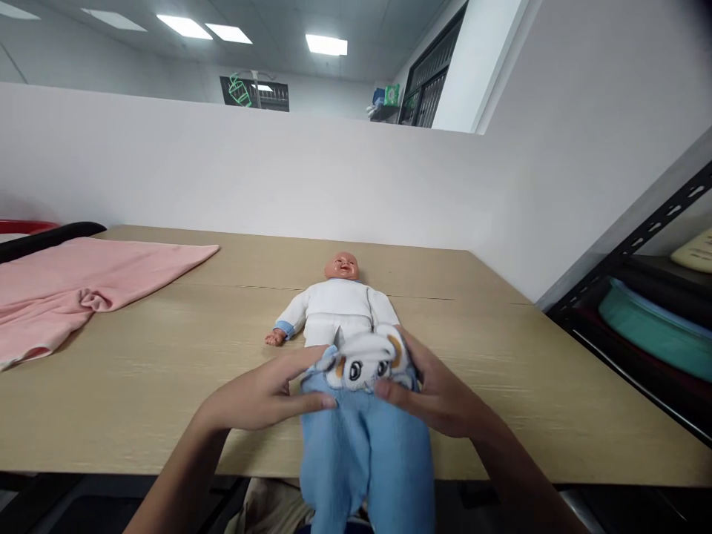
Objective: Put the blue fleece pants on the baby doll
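A baby doll (339, 300) in a white top with blue cuffs lies on its back on the table, its head away from me. Over its lower body are light blue trousers (367, 437), whose legs hang past the table's front edge. A white animal face (364, 360) with dark eyes and orange-brown patches decorates their front near the waist. My left hand (272, 393) grips the left side of the waist, its thumb on the front. On the opposite side my right hand (434, 386) is closed on the cloth, thumb by the animal face. The doll's legs are hidden.
A pink garment (111, 274) is spread on the left of the wooden table (250, 297), beside a black padded bar (55, 239). On the right, a black shelf rack (623, 256) holds a teal item (656, 330). A white partition (250, 178) rises behind the table.
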`<move>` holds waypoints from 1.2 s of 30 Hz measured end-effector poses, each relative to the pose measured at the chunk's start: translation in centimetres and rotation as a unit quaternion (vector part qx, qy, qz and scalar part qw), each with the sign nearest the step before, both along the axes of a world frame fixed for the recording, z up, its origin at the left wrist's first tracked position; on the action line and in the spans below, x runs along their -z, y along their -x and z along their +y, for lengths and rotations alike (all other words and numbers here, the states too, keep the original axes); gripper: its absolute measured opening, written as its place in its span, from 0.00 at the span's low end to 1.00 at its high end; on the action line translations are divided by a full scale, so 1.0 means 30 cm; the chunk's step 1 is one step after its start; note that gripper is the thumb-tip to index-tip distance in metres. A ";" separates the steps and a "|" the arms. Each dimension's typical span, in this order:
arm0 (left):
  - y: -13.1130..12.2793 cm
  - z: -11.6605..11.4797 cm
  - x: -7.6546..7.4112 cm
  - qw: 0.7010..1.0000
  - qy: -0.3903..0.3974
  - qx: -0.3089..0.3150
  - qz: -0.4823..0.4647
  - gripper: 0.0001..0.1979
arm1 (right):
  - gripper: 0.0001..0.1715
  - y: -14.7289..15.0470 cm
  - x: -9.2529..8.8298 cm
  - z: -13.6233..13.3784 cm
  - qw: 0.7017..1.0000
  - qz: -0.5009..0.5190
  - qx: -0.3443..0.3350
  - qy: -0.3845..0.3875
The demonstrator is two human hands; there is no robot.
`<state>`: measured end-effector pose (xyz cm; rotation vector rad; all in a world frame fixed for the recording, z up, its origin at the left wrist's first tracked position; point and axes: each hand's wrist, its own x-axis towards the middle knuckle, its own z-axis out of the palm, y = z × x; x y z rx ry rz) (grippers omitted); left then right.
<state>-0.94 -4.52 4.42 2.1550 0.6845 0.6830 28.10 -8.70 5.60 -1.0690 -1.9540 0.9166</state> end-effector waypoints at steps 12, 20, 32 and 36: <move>-0.003 -0.006 0.049 0.957 0.255 0.136 -0.011 0.24 | 0.38 0.051 0.052 -0.016 0.960 0.100 -0.111 0.236; -0.020 -0.011 0.132 0.948 0.283 0.085 -0.122 0.25 | 0.49 0.063 0.043 0.032 0.924 0.035 -0.319 0.208; -0.045 -0.034 0.157 0.859 0.455 0.027 -0.231 0.32 | 0.47 0.005 0.222 -0.003 0.908 0.135 -0.092 0.386; -0.012 -0.038 0.165 0.866 0.460 0.117 -0.159 0.33 | 0.45 0.022 0.176 -0.011 0.893 0.123 -0.137 0.412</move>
